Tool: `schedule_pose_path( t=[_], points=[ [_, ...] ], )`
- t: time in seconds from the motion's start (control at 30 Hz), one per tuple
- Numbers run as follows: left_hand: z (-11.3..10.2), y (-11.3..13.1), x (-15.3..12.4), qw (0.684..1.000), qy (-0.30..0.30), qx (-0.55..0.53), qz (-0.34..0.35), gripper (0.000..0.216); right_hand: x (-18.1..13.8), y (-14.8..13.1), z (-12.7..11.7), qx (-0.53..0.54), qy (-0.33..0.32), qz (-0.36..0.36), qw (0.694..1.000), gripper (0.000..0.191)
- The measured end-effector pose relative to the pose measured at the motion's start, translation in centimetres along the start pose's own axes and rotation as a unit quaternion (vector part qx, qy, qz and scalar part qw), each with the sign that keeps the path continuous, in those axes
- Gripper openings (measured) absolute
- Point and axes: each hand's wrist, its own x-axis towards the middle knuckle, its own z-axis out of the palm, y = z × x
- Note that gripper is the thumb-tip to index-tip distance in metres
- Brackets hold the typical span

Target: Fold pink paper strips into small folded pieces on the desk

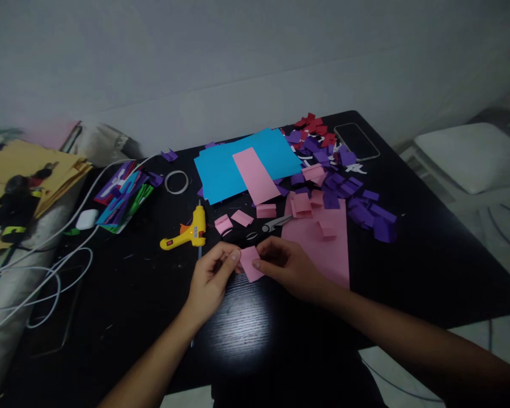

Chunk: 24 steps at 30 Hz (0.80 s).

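Observation:
Between my two hands is a small piece of pink paper (250, 265), held a little above the black table. My left hand (212, 277) pinches its left edge between thumb and fingers. On the other side, my right hand (287, 266) has its thumb on the paper's front and its fingers curled behind. Just beyond the hands lie scissors (276, 224) with black handles and several cut pink pieces (242, 217). A larger pink sheet (335, 255) rests under the right hand's side. Left of the scissors is a yellow glue gun (193, 231).
Blue sheets (221, 175) with a pink strip (257, 175) on top lie at the back. Purple pieces (369, 215), red pieces (312, 124) and a phone (357, 141) are at the right. White cables (59, 277), a tape ring (176, 182) and yellow envelopes (34, 170) are at the left.

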Motion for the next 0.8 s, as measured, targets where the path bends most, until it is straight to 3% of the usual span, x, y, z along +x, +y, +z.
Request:
schedule_pose_path(
  t=[0.13,0.3,0.63,0.8],
  points=[
    [0.05,-0.09,-0.06,0.999,-0.007,0.034,0.026,0.018,-0.04,-0.12,-0.26,-0.082,0.054,-0.068,0.993,0.013],
    [0.22,-0.46,-0.12,0.994,0.019,0.079,0.077,0.014,-0.26,-0.54,-0.01,-0.136,0.042,-0.115,0.983,0.01],
    [0.04,-0.34,0.05,0.998,0.066,0.009,0.003,0.021,0.23,-0.04,-0.22,-0.008,0.076,-0.021,0.997,0.016],
    [0.02,-0.15,0.14,0.998,0.056,-0.003,-0.004,0.023,0.35,-0.19,-0.27,0.008,0.079,-0.013,0.997,0.014]
  ],
)
